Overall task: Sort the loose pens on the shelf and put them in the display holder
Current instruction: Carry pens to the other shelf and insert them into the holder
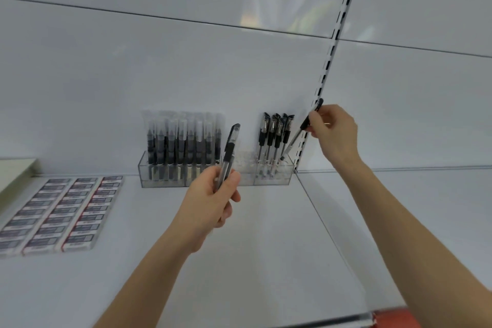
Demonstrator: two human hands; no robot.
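So the right hand (332, 130) is pinching a black-capped pen (295, 138) up near its cap end, thumb and fingertips curled on it. The tip angles down into the right-hand compartment of the clear display holder (246, 168). Gripping it that high makes sense to me: it keeps the fingers away from the standing pens (274, 136) that sit tip-down in that same compartment, just beside it. The tip looks to be at the rim or just inside, and I can't tell if it's reached the bottom.

The left hand (213, 194) is wrapped around the clear barrel of a second pen (231, 146), cap pointing up, held in front of the holder's middle section. I'd guess it's parked there, ready to go in next. It could be gripping more than one pen, hard to say.

The left compartment is packed with wrapped pens (183, 141), so it looks like each kind gets its own compartment. The holder sits at the back of the shelf (266, 247), against the wall panel. Rows of small boxes (61, 210) lie off to the left.
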